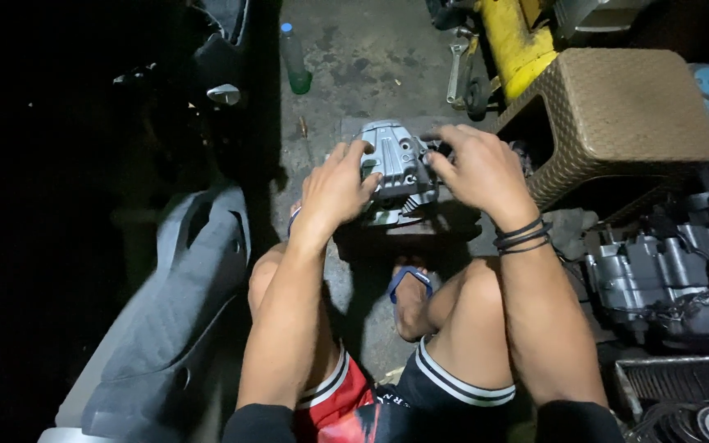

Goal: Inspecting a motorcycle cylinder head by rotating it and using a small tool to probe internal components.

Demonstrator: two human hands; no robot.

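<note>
A grey metal engine cylinder head (396, 166) with cooling fins is held above the concrete floor in front of my knees. My left hand (335, 187) grips its left side, fingers curled over the top edge. On its right side my right hand (476, 168) holds it, fingers reaching over the top; black bands circle that wrist. I sit low, with a foot in a blue sandal (409, 283) below the part.
A brown woven stool (617, 115) stands to the right. An engine block (658, 275) lies at lower right. A yellow machine part (514, 41) and a green bottle (295, 57) stand farther off. A grey scooter panel (174, 320) lies at left.
</note>
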